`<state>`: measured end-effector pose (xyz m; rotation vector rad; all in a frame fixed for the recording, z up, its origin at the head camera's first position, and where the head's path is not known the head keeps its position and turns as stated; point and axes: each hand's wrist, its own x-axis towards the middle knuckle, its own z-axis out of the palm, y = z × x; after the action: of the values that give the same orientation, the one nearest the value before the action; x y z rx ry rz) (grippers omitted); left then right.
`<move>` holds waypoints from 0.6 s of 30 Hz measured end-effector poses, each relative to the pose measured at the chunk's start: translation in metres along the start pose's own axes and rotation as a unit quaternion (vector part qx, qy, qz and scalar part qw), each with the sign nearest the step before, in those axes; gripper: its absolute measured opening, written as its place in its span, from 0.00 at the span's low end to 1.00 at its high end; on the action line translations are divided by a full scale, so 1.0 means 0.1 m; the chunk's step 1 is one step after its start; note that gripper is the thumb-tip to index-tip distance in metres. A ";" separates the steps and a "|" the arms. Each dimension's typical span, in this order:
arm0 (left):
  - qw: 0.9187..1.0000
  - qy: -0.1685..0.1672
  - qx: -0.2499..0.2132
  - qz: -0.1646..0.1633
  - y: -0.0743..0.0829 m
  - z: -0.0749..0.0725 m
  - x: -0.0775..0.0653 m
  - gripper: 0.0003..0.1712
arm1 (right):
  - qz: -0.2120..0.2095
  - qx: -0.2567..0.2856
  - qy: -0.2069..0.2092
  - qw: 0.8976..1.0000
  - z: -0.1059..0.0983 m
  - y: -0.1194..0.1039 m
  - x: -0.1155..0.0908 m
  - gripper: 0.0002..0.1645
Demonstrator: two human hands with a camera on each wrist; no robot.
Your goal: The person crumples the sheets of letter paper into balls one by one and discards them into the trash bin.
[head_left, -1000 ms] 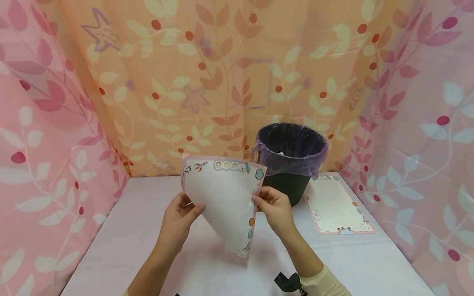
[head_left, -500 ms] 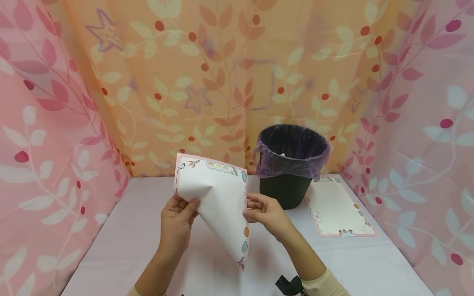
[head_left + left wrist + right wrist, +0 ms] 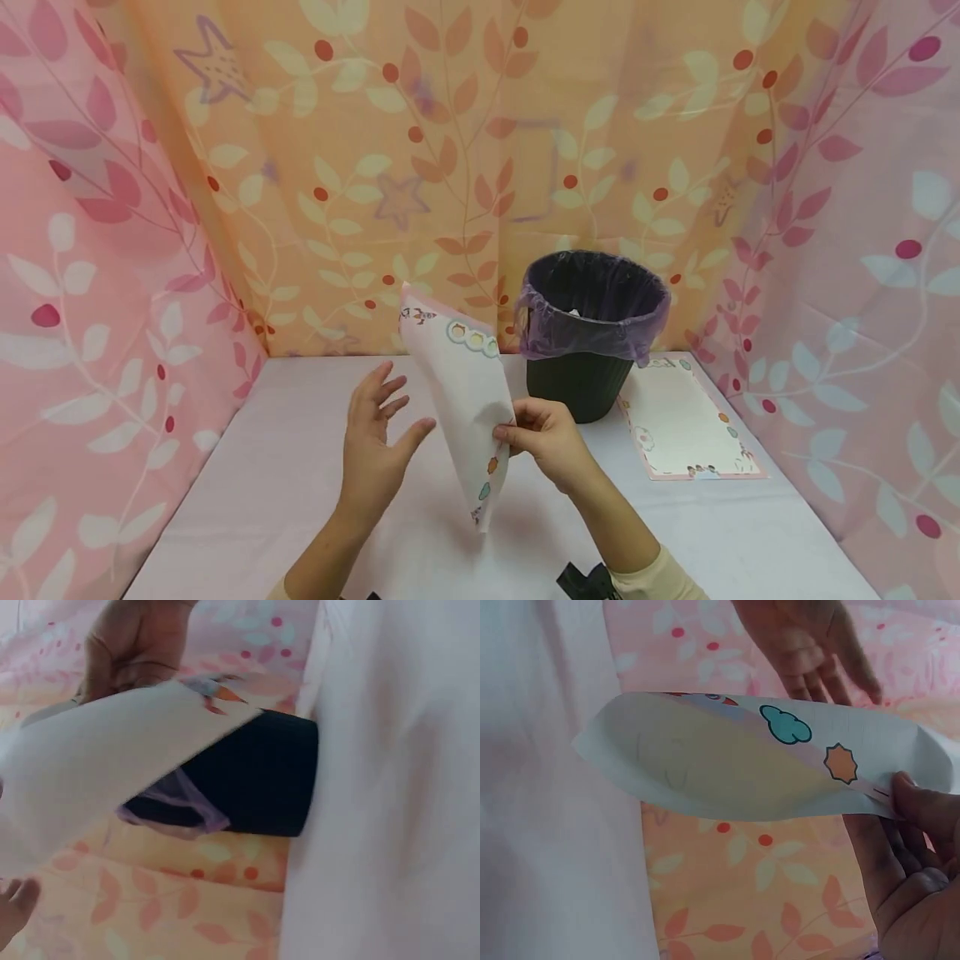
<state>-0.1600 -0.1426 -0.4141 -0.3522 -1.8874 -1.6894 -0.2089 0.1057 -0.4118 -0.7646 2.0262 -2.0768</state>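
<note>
A sheet of paper [image 3: 468, 392] with a pink border and small printed pictures curves into a loose roll above the table. My right hand [image 3: 543, 437] pinches its right edge between thumb and fingers. Off the paper's left side, my left hand [image 3: 378, 446] is spread, its fingers apart and holding nothing. In the right wrist view the thumb [image 3: 922, 802] presses on the paper [image 3: 780, 761] near an orange printed shape. The left wrist view has the paper [image 3: 112, 750] in front of the dark bin.
A black bin [image 3: 573, 383] with a purple bag over its rim stands behind the paper, to the right. Beside it a second bordered sheet [image 3: 686, 425] lies flat on the white table [image 3: 247, 492]. Patterned curtains [image 3: 420, 167] enclose the back and sides.
The left hand has let go of the paper and spread its fingers. The paper has gone from a wide curved sheet to a narrower roll, still held by the right hand.
</note>
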 end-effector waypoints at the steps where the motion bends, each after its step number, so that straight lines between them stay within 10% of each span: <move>1: 0.999 -0.038 0.029 0.016 0.01 0.00 -0.01 0.59 | -0.007 -0.001 -0.004 1.000 0.00 0.00 -0.01 0.14; 8: 0.973 -0.222 0.055 0.036 -0.03 0.08 -0.07 0.59 | -0.030 -0.005 -0.055 0.998 0.07 0.01 0.01 0.11; 18: 0.978 -0.200 0.005 0.051 -0.19 0.27 -0.21 0.23 | 0.065 0.011 -0.014 0.998 0.20 0.22 0.01 0.14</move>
<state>-0.1601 -0.1158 -0.4422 -0.8229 -2.1151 -1.6289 -0.2059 0.0853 -0.4334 -0.6372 1.9783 -2.0032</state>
